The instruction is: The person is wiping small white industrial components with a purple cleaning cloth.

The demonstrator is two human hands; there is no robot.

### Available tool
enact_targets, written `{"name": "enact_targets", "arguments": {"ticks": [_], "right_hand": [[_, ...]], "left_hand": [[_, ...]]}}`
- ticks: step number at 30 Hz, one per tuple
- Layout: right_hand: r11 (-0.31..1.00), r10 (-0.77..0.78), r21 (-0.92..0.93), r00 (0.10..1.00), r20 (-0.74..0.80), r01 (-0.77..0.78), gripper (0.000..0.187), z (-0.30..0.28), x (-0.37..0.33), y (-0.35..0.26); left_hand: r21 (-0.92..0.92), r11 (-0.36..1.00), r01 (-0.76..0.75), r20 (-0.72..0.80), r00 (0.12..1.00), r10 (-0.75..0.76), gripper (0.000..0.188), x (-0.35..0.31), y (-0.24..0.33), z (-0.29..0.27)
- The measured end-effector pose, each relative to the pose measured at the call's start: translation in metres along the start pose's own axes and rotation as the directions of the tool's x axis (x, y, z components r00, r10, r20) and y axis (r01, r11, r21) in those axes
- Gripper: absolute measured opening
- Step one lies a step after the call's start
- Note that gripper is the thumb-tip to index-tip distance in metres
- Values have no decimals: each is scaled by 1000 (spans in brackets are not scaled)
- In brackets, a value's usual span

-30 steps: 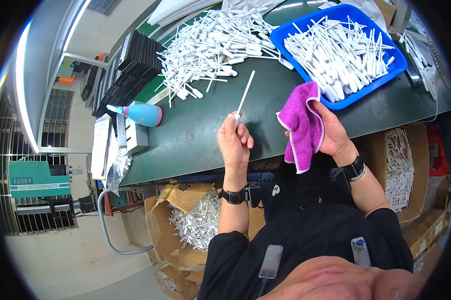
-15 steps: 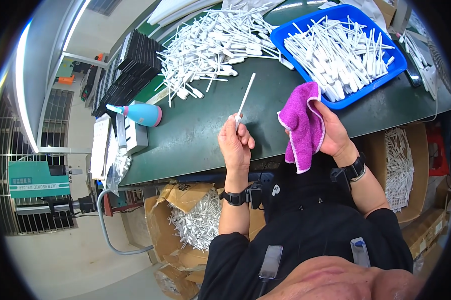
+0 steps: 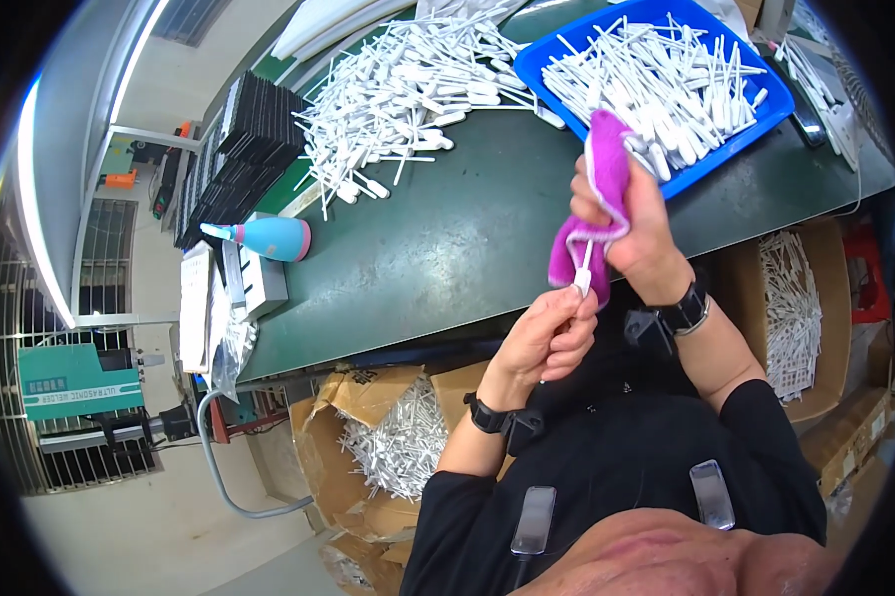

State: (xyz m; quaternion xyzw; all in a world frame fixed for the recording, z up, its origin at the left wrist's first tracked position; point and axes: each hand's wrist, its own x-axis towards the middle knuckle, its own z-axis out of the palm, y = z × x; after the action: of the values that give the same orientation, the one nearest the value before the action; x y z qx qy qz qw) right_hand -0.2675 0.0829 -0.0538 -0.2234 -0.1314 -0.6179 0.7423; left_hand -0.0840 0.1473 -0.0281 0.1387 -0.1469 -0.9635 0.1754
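My left hand (image 3: 551,340) pinches the thick end of a slim white plastic stick (image 3: 584,270) near the table's front edge. The stick points up and away into a folded purple cloth (image 3: 609,177). My right hand (image 3: 643,238) is closed round the cloth, which wraps the stick's shaft, so the far part of the stick is hidden. Just beyond that hand lies a blue tray (image 3: 730,151) full of similar white sticks. A loose heap of white sticks (image 3: 398,89) spreads over the far middle of the table.
The dark green table (image 3: 437,238) carries stacked black trays (image 3: 244,149) and a light-blue bottle (image 3: 274,239) at the left. Below its front edge stand cardboard boxes of white pieces, one at left (image 3: 313,447) and one at right (image 3: 832,288). A grey bent tube (image 3: 209,447) curves at lower left.
My left hand has brought the stick right, toward my body and into the cloth. The right hand, earlier holding the cloth hanging loosely, now squeezes it round the stick.
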Motion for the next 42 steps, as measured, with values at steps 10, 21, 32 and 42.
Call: {"name": "enact_targets", "arguments": {"ticks": [10, 21, 32, 42], "right_hand": [[557, -252, -795, 863, -438, -241, 29, 37, -16, 33], [432, 122, -810, 916, -383, -397, 29, 57, -19, 15], [400, -74, -818, 875, -479, -414, 27, 24, -42, 8], [615, -105, -723, 876, -471, -315, 25, 12, -44, 1]], "left_hand": [[922, -309, 234, 47, 723, 689, 25, 10, 10, -4], [951, 189, -246, -42, 503, 863, 23, 38, 76, 35], [779, 289, -557, -14, 445, 895, 33, 130, 156, 47], [696, -445, 563, 164, 479, 863, 45, 78, 201, -12]]}}
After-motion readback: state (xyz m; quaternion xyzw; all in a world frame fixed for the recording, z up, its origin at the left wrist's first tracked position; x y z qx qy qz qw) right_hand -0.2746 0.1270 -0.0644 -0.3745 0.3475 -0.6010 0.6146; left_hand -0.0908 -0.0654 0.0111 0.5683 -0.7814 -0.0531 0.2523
